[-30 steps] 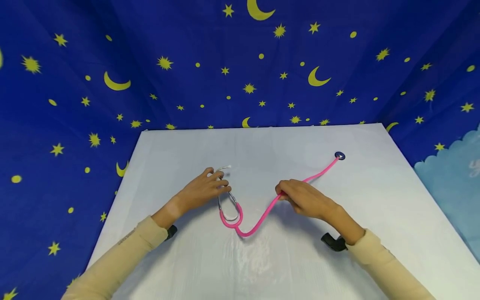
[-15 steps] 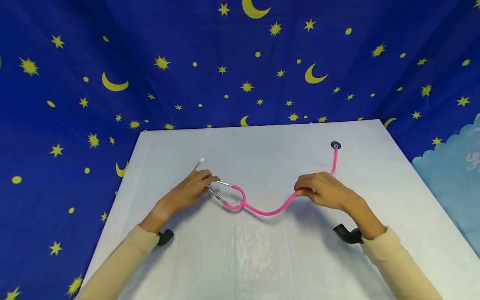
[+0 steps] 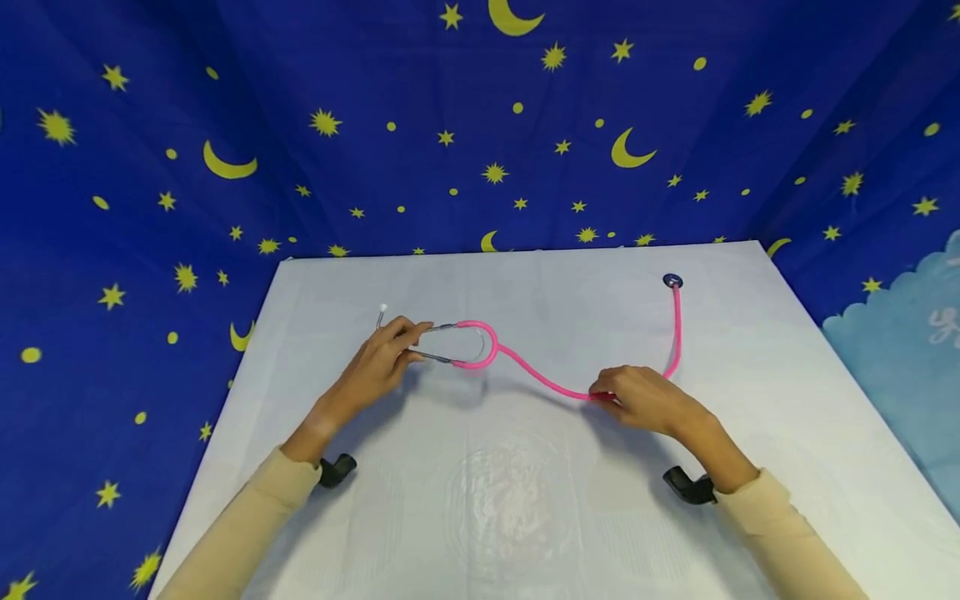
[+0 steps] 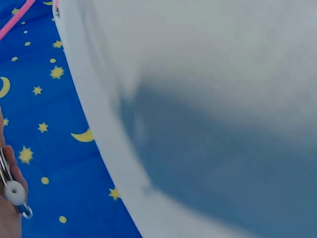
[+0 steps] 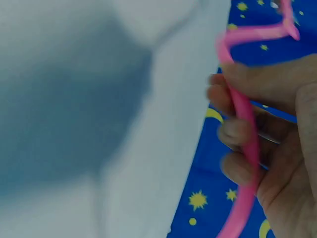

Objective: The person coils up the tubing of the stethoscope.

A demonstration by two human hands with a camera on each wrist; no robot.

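Note:
A pink stethoscope (image 3: 540, 379) stretches between my two hands over the white table. My left hand (image 3: 378, 358) grips its metal ear tubes, with one white eartip (image 3: 383, 308) poking out beyond the knuckles. In the left wrist view, an eartip (image 4: 15, 192) shows beside the fingers at the left edge. The Y-shaped yoke (image 3: 491, 343) points right. My right hand (image 3: 645, 400) pinches the pink tubing (image 5: 245, 129) between thumb and curled fingers. Past that hand the tube bends up to the dark round chestpiece (image 3: 672, 281), which lies toward the back right of the table.
The white table (image 3: 517, 508) has a glossy covering. A blue curtain (image 3: 420, 83) with yellow moons and stars hangs behind and beside it. A light blue panel (image 3: 900, 350) is at the right. Black wrist mounts (image 3: 690, 486) stick out by both sleeves.
The left hand has moved left with the ear tubes, turning the yoke from pointing toward me to pointing right. The right hand has shifted right along with the tubing; the chestpiece sits slightly farther back.

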